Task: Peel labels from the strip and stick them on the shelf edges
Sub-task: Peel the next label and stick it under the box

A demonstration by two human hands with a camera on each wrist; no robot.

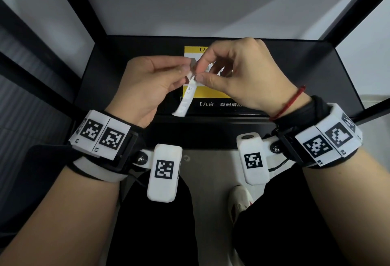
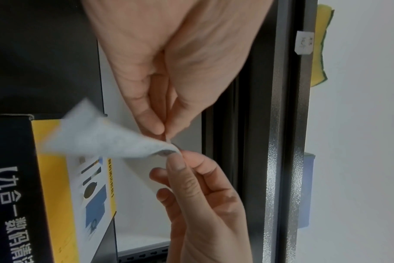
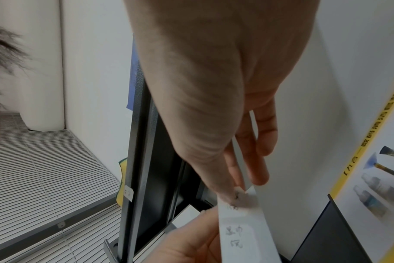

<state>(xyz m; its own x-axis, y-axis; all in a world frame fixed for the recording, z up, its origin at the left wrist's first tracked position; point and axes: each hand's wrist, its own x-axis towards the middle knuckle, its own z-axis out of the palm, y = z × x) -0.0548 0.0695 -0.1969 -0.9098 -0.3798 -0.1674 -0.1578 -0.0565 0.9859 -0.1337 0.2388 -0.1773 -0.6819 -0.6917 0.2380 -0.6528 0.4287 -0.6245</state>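
Observation:
A white label strip [image 1: 187,95] with handwritten marks hangs in front of the black shelf. My left hand [image 1: 186,66] pinches its top end between thumb and forefinger. My right hand [image 1: 197,72] pinches the strip's top label right beside it, thumb against forefinger. In the left wrist view the strip [image 2: 97,137] is blurred and bends away from the two pinches, left hand [image 2: 165,136] above and right hand [image 2: 177,156] below. The right wrist view shows the right hand [image 3: 236,193] lifting a corner of the strip [image 3: 243,231]. A label [image 2: 304,42] is stuck on a grey shelf edge [image 2: 281,142].
A black and yellow box [image 1: 211,102] lies on the shelf behind the hands. The shelf's black front edge [image 1: 211,132] runs below my wrists, with black posts on both sides. A yellow sponge [image 2: 322,44] and a blue item [image 2: 306,192] sit beyond the labelled edge.

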